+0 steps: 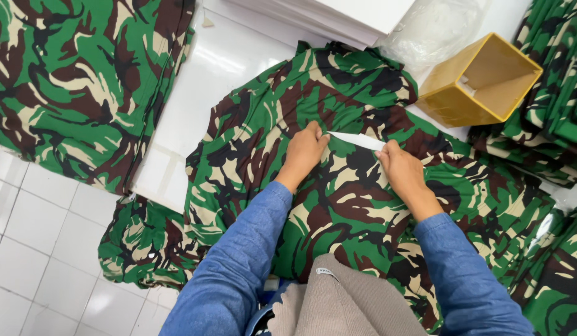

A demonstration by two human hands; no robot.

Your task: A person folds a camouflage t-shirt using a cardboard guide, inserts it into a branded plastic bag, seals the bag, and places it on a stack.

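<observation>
So here's the setup: a camouflage garment (338, 186) in green, brown, black and tan is spread over a white surface (201, 93), hanging off the near edge toward the tiled floor (33, 249). Both hands are on top of it, roughly dead centre of the view.

The thing they're dealing with is a thin white strip (358, 140), looks like paper or a label, can't tell which. It lies flat on the cloth between the two hands, long axis running from about 10 o'clock to 4 o'clock. The left hand (305, 149) sits at its 9 o'clock end, fingers curled down and pressing the fabric right by the strip's tip, so more of a closed, pinning pose than a grab. The right hand (400, 167) is at the other end, thumb and fingers pinched onto the strip's corner. Both hands are pretty much equally near, one per end.

Around it: a yellow box (481, 81) lying on its side at 2 o'clock, a crumpled clear plastic bag (434, 28) behind that, a stack of white sheets (338, 15) at 12 o'clock, and more camouflage cloth (77, 81) piled at 10 o'clock and folded at 3 o'clock.
</observation>
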